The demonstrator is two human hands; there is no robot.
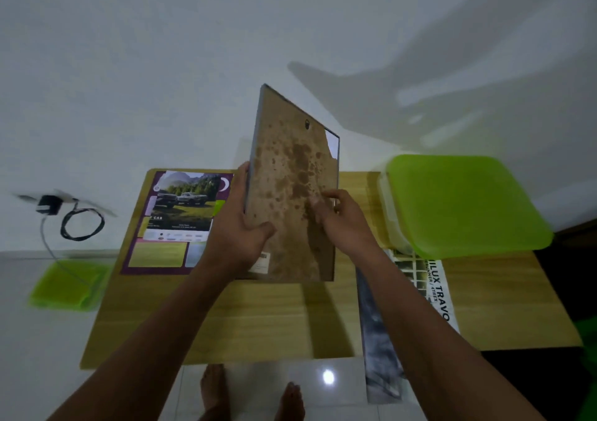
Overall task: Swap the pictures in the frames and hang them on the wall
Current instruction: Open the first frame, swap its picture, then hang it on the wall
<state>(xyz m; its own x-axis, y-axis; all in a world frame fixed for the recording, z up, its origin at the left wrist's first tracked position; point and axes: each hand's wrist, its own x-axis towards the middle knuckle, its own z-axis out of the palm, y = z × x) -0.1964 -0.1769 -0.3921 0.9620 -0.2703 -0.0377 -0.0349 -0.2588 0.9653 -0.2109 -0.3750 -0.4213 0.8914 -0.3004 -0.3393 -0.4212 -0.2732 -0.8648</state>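
A picture frame [290,168] stands tilted on the wooden table [258,323], its stained brown backing board facing me, a small hanger hole near the top. My left hand [239,226] grips the frame's left edge, thumb on the backing. My right hand [342,223] has its fingertips curled on the backing near the right edge. At the top right corner the backing is chipped and a white sheet shows. A car picture [181,213] lies flat on the table to the left. Another printed sheet [429,288] lies at the right, beside a dark strip [378,330].
A plastic box with a green lid [462,204] sits on the table's far right. A green lid [68,285] lies on the floor at left, near a black plug and coiled cable [71,220]. The white wall is straight ahead. My bare feet [252,394] are under the table's front edge.
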